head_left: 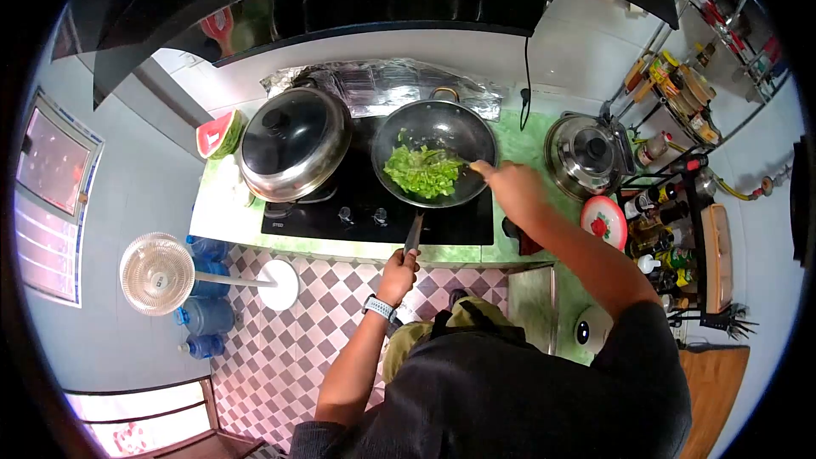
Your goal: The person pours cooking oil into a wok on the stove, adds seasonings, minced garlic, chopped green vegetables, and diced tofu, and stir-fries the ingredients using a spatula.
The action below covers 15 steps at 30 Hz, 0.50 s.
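Observation:
A dark wok (435,126) sits on the black gas stove (319,225), with chopped green leafy vegetables (421,172) heaped in it. My left hand (398,277) is closed around the wok handle (414,234), which points toward me. Over the wok's right rim, my right hand (515,194) grips a spatula (473,167) by its light-coloured handle. The spatula's far end reaches into the greens and is mostly hidden. To the left, a large steel pan with a dark domed lid (291,132) stands on the other burner.
A cut watermelon (219,134) lies at the counter's left end. Right of the stove stand a lidded steel pot (585,155), a red-rimmed plate (603,223) and a rack of bottles (659,238). Foil (374,85) lines the wall; a range hood (382,0) hangs overhead. A fan (157,274) stands left.

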Tool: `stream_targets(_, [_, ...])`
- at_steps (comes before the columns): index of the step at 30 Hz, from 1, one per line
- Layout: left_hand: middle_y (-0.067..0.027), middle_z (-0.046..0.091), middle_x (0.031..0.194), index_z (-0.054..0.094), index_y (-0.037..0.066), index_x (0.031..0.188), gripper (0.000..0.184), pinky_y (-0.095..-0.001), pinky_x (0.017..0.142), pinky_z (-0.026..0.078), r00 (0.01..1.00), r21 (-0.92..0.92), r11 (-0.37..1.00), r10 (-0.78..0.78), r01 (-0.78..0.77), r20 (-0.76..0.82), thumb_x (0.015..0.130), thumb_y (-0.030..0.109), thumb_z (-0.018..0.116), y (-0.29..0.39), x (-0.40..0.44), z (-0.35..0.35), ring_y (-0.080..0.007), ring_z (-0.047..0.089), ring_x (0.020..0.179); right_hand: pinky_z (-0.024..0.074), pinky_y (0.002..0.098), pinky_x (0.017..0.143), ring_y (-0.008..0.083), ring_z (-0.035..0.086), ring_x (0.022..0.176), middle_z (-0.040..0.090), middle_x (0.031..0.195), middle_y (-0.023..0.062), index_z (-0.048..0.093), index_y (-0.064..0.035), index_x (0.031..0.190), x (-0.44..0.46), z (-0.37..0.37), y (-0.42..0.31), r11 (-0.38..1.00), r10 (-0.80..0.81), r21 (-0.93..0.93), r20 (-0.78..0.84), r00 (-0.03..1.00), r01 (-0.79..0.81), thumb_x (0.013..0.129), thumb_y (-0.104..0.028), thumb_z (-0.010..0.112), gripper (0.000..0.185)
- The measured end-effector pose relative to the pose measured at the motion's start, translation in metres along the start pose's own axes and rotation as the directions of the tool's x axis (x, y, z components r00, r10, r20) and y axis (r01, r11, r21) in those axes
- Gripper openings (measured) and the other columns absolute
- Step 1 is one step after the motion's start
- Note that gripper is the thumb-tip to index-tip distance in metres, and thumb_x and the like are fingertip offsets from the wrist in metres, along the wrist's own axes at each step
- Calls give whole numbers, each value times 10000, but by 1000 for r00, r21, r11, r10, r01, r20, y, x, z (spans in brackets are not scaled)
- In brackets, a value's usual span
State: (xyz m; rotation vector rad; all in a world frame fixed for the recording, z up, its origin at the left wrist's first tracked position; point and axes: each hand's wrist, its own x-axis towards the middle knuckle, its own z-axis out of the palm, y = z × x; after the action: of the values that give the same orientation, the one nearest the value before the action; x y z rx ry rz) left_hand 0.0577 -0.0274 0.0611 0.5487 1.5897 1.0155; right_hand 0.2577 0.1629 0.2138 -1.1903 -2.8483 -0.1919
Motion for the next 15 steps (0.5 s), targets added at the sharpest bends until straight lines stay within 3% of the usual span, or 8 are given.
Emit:
stream_targets(4, [5,523,721,581,51,1120,336,-239,416,337,1000,11,1000,16,-16,14,1023,358,482,-11,5,2,-68,415,483,548,392,563,298,679,693,650,789,128,604,-130,1244,-36,-24,-1,998,44,-49,0,999,-44,924,-138,540,326])
stream_targets(6, [5,522,721,575,56,1116,328,-244,417,339,999,23,1000,11,-12,40,1022,356,480,-14,8,1,-70,417,485,547,411,559,305,682,685,648,763,131,644,-143,1171,-41,-13,-16,996,-72,-49,38,997,74,916,-150,557,269])
stream_targets(7, [5,520,720,571,58,1114,322,-245,418,340,999,22,1000,15,-16,40,1022,351,476,-16,9,2,-70,418,487,505,424,554,296,653,640,615,716,106,660,-228,1185,-32,-3,-32,1000,-27,1,73,997,27,911,-170,561,297])
stream_targets(8, [5,517,718,566,60,1112,315,-246,418,341,999,19,1000,17,-18,36,1022,347,473,-18,9,3,-70,420,489,543,435,548,298,684,656,643,708,113,695,-141,1041,-21,15,-42,999,-53,8,-66,996,53,931,-177,547,188])
stream_targets(11, [6,512,717,560,62,1108,307,-246,418,348,998,-6,1000,-1,2,61,1023,343,471,-15,3,-1,-68,418,490,522,426,581,302,665,663,649,718,97,672,-240,1186,13,35,-47,999,31,-40,-52,998,-33,898,-145,561,323])
stream_targets(13, [4,521,725,561,60,1114,307,-248,418,354,998,17,1000,19,-20,53,1023,340,473,-22,8,-7,-71,420,490,529,400,530,279,670,640,642,708,113,699,-159,1050,26,36,-33,994,40,105,-328,944,-5,904,-178,574,193])
stream_targets(14, [-2,530,733,561,53,1121,309,-249,422,358,998,118,991,57,-58,18,1024,333,470,-27,12,-9,-78,429,495,525,383,528,269,664,640,649,743,114,701,-172,1075,33,21,-30,999,48,15,-294,955,-45,899,-199,586,212])
stream_targets(15, [-5,532,735,562,51,1123,312,-250,424,360,998,92,994,56,-57,21,1023,332,472,-33,15,-9,-81,436,500,527,383,531,269,666,646,651,749,112,705,-177,1080,46,18,-29,996,80,-11,-254,964,-86,907,-200,584,212])
